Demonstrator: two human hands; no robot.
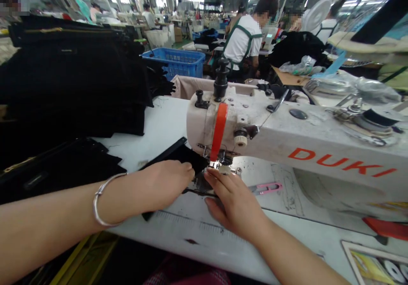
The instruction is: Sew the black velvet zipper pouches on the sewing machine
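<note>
A white sewing machine (pixel 264 128) with an orange strip down its head stands on the table. My left hand (pixel 159 185), a silver bangle on its wrist, is closed over a black fabric piece (pixel 181 155); its fingertips are partly hidden. That fabric lies left of the needle and runs toward the presser foot (pixel 214 165). My right hand (pixel 234 200) rests just right of the foot, fingers stretched forward and thumb apart, at the fabric's near edge. Thread snips (pixel 269 187) with a pink handle lie beyond it. The needle tip is not distinguishable.
Stacked black fabric pieces (pixel 73 81) rise at the left, and more black pieces with a zipper (pixel 60 166) lie before them. A blue crate (pixel 178 62) stands behind. A co-worker (pixel 244 38) bends over work beyond the machine. A red object (pixel 387 227) lies at right.
</note>
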